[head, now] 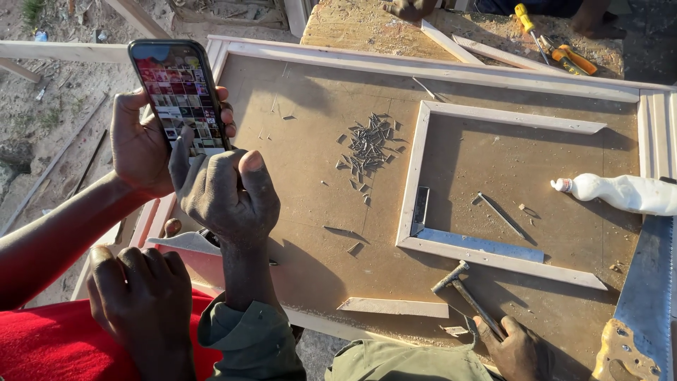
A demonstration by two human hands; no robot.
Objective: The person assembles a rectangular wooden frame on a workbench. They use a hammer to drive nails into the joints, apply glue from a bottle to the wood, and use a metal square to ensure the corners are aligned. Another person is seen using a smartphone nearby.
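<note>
**A:** Where's the work right now, on the bench (303,176) or off it?

**B:** Off it, I'd say. The left hand (222,194) is up at a phone (180,92), forefinger stretched onto the lower edge of the lit screen, the other fingers loosely curled, the thumb raised. It grips nothing.

**A:** Who's holding the phone, then?

**B:** A co-worker's hand (137,144), coming in from the left on a bare arm, wrapped round the back of it. The screen shows a grid of small pictures. That person's other hand (141,303) rests on red cloth, low at the left.

**A:** And the right hand (515,349)?

**B:** Down at the near edge, closed round the end of a hammer (469,296). The head lies on the board just below the wooden frame (416,169).

**A:** So the hammering's on hold?

**B:** That's my reading: this is a look at the screen, tool parked but kept in the grip. Picking the nailing back up would call for the left hand to leave the phone and fetch from the pile of nails (368,144), mid-board, well apart from the hammer.

**A:** Anything else in reach?

**B:** A steel square (479,245) sits in the frame's near corner, a white glue bottle (620,192) lies on its side at the right, and a saw (645,296) lies below it.
</note>
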